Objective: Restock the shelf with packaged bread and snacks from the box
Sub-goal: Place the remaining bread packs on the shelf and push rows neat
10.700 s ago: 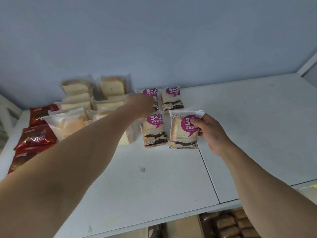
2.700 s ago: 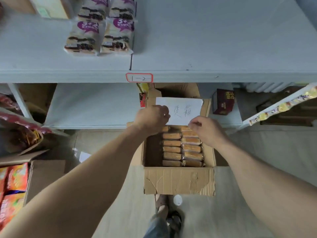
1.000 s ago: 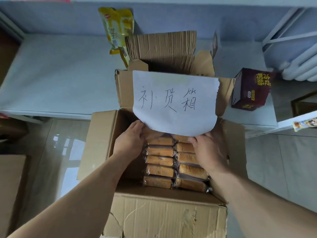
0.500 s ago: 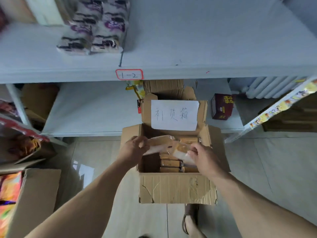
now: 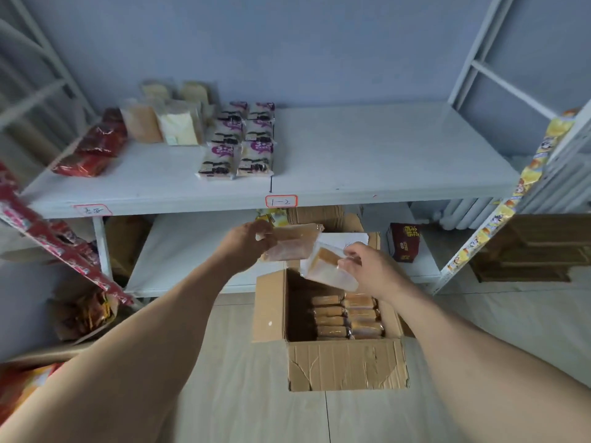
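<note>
Lifted clear of the box (image 5: 347,366) since half a second back: two clear-wrapped bread packs, then just above the rows inside, now raised level with the lower shelf (image 5: 192,247); head tilted up too, bringing the upper shelf (image 5: 367,161) into full sight; a second ago both hands down inside the box among the packs. Meaning, by judgement: pick done, carry under way, placement not yet made.

Left hand (image 5: 246,244) curled round the end of the left bread pack (image 5: 294,244), fingers closed on the wrapper, pack lying roughly level and stretching rightward; right hand (image 5: 367,266) pinching the right bread pack (image 5: 329,266) at its upper edge between thumb and fingers, pack tilted, its lower end dropping toward the box; the two packs just beside each other, possibly touching at the middle, hard to tell through blur.

Both packs above the open box and below the front edge of the upper shelf, near the red-framed label (image 5: 281,201); remaining bread rows (image 5: 347,318) in two columns at the bottom of the box.

On the upper shelf: purple-labelled packs (image 5: 238,145) in two columns just left of the seam, pale bread bags (image 5: 166,123) beyond, red snack bags (image 5: 96,145) at far left; bare shelf to the right of the purple columns, likely the landing place.
</note>
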